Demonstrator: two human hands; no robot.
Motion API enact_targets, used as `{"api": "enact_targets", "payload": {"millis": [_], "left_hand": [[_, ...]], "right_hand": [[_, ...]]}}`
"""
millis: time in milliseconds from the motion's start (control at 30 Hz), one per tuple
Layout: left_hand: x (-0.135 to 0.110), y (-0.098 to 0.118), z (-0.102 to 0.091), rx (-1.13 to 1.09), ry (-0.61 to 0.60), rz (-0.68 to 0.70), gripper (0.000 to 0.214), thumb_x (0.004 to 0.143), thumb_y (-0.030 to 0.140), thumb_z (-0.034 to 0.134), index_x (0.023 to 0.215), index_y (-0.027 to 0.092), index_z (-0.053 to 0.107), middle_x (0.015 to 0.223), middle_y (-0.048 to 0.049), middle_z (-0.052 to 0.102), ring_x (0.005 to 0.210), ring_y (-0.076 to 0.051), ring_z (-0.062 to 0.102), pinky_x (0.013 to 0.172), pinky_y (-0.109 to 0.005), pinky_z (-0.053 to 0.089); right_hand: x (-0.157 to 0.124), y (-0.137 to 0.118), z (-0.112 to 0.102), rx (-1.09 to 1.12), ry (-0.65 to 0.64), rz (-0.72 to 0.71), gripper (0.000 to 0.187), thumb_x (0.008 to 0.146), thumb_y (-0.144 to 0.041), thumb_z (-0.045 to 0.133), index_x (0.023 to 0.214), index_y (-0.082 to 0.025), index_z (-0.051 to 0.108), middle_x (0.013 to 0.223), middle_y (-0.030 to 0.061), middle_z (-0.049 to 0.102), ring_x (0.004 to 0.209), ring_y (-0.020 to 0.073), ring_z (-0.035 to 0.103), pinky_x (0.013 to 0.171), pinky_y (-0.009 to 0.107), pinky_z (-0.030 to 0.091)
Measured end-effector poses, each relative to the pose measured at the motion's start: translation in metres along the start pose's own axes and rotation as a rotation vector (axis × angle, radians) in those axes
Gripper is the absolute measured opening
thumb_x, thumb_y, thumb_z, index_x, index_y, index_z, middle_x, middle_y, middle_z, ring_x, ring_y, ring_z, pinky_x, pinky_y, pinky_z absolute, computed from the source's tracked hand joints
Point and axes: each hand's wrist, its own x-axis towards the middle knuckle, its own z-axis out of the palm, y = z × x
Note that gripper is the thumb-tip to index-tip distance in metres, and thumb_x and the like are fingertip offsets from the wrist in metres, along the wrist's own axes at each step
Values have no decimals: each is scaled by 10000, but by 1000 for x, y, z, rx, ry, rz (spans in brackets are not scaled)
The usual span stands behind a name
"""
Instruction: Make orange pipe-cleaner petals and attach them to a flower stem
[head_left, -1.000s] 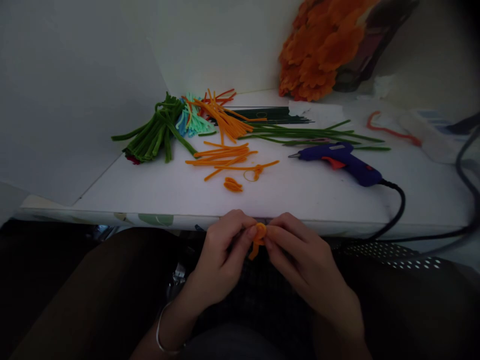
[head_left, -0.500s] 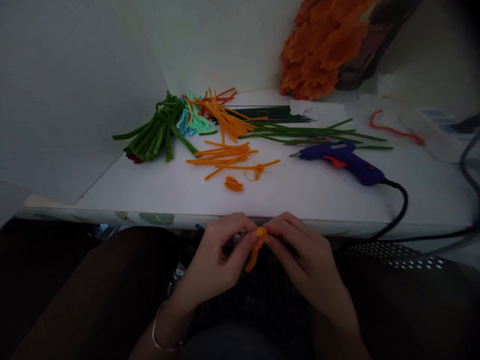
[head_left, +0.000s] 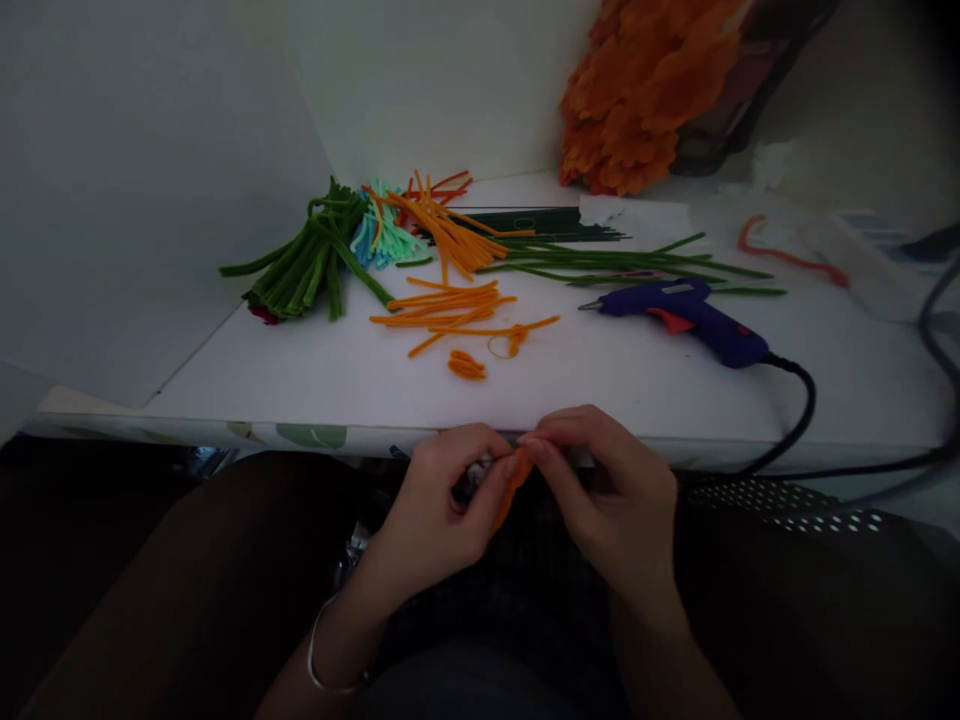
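Over my lap, just below the table's front edge, both hands pinch one short orange pipe cleaner. My left hand has its thumb and fingers closed on the piece's left side; a thin bracelet circles that wrist. My right hand is curled over the upper end, fingertips meeting those of the left. Only a small strip of orange shows between them.
The white table carries loose orange pipe cleaner pieces, a green bundle, light blue ones, long green stems, and a blue glue gun with a black cord. An orange flower bunch stands at the back.
The coiled orange loop seen between my fingertips is now covered by my right hand, which has curled over it. Both hands stayed at the table edge.
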Motion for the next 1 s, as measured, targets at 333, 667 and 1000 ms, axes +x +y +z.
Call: {"api": "enact_targets", "payload": {"millis": [333, 667, 1000], "left_hand": [[-2, -4, 7, -18, 79, 75, 123, 882, 168, 500, 765, 172, 537, 685, 12, 551, 620, -96, 495, 563, -224, 372], [-1, -5, 13, 40, 149, 193, 101, 872, 131, 482, 791, 172, 527, 732, -16, 558, 702, -131, 524, 626, -265, 404], [0, -7, 7, 95, 130, 289, 85, 860, 97, 511, 814, 159, 544, 717, -10, 546, 688, -122, 508, 622, -255, 406]], "right_hand": [[0, 0, 13, 317, 133, 327, 90, 869, -257, 583, 795, -214, 610, 703, -40, 612, 599, 72, 557, 543, 166, 460], [0, 3, 17, 529, 101, 451, 108, 884, -289, 569, 812, -219, 609, 701, -42, 574, 610, 58, 526, 566, 140, 460], [0, -3, 4, 325, -43, 224, 53, 879, -198, 568, 864, -229, 609, 812, -37, 590, 737, 58, 562, 662, 131, 469]]}}
